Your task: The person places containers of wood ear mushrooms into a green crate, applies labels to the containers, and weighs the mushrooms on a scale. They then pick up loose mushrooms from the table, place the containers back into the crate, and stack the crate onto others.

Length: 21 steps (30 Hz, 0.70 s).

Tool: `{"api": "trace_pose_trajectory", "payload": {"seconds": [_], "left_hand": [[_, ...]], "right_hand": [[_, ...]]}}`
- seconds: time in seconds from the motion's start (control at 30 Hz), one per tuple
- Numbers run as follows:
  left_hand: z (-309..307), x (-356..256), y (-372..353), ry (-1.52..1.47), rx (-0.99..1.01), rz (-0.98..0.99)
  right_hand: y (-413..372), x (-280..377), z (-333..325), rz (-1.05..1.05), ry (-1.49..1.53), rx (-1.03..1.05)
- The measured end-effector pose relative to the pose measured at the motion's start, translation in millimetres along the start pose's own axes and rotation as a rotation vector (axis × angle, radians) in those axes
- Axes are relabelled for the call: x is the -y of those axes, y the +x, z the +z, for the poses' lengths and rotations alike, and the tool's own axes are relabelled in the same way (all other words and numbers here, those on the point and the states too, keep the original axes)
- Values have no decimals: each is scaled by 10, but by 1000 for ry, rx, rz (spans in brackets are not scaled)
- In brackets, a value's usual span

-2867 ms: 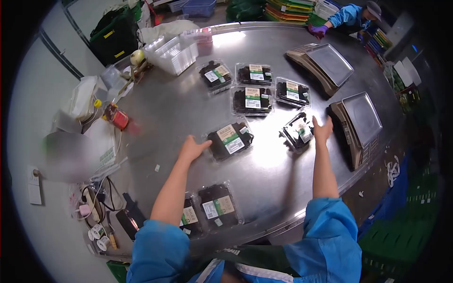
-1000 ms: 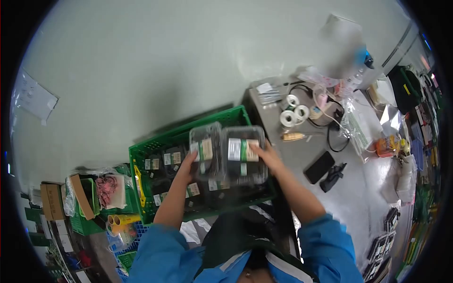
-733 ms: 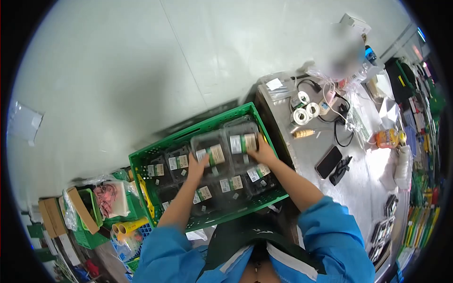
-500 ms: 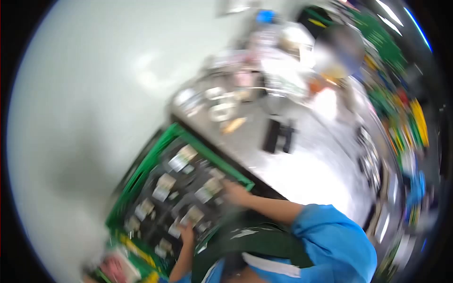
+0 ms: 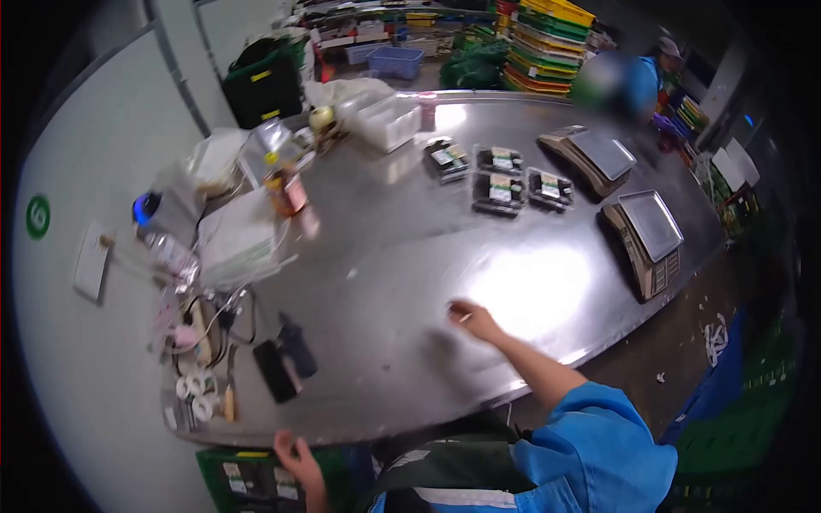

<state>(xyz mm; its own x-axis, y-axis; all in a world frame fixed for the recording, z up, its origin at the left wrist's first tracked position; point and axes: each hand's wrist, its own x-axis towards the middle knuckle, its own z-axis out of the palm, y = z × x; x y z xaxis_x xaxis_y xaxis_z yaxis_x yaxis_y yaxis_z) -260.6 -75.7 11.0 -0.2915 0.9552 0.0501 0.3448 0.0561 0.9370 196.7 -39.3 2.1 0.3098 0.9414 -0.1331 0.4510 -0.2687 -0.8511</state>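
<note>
Over the steel table's near half, my right hand [image 5: 475, 321] is loosely curled, with a bright gap between thumb and fingers and nothing visible in it. At the near left edge, my left hand [image 5: 298, 462] has its fingers apart and is empty, beside a green crate [image 5: 209, 479] of dark packs with labels. Beyond my right hand lie several clear-lidded packs of dark contents, among them a front pack [image 5: 499, 192] and a right pack [image 5: 550, 189].
Two scales [image 5: 646, 239] stand on the right of the table [image 5: 385, 333]. A phone [image 5: 276, 372], tape rolls [image 5: 202, 393], cables and a bottle [image 5: 286, 190] are at left. White tubs [image 5: 386, 124] sit further back. Stacked crates [image 5: 547, 43] and a co-worker [image 5: 643, 85] are beyond.
The view has swung up from the crate to the table. Both hands have come away from the packs in the crate, my right hand out over the table.
</note>
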Motion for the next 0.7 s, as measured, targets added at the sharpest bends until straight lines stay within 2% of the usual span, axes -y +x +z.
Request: {"api": "trace_pose_trajectory", "payload": {"seconds": [0.03, 0.1, 0.17, 0.23, 0.3, 0.37, 0.4, 0.43, 0.47, 0.53, 0.6, 0.67, 0.7], "left_hand": [[573, -138, 60, -111, 102, 47], [1708, -659, 70, -210, 371, 55], [2745, -1030, 65, -255, 645, -49], [3728, -1447, 168, -339, 847, -187], [4699, -1695, 348, -262, 856, -403], [5557, -1905, 489, -147, 814, -320], [5887, -2158, 499, -163, 739, -395], [6134, -2346, 513, -178, 665, -469], [6349, -2339, 557, -169, 667, -476], [6689, -2212, 581, -336, 559, -652], [6734, -2125, 658, -382, 542, -650], [6722, -1997, 814, -281, 668, -543], [6691, -2065, 860, -341, 671, -618]], "right_hand": [[291, -155, -609, 19, 16, -140], [1055, -1006, -1642, -8, 191, -411], [1564, -1454, -2594, 68, 26, -573], [1870, -1527, -3301, 140, -177, -631], [2091, -1521, -3754, 164, -355, -611], [2366, -1743, -4025, 120, -496, -563], [2523, -1860, -4088, 122, -490, -557], [2654, -1986, -4142, 118, -528, -501], [2739, -2107, -4200, 118, -568, -443], [2802, -2178, -4248, 153, -563, -368], [2766, -2176, -4279, 222, -445, -174], [2718, -2267, -4308, 190, -427, -143], [2677, -2277, -4323, 192, -370, -131]]}}
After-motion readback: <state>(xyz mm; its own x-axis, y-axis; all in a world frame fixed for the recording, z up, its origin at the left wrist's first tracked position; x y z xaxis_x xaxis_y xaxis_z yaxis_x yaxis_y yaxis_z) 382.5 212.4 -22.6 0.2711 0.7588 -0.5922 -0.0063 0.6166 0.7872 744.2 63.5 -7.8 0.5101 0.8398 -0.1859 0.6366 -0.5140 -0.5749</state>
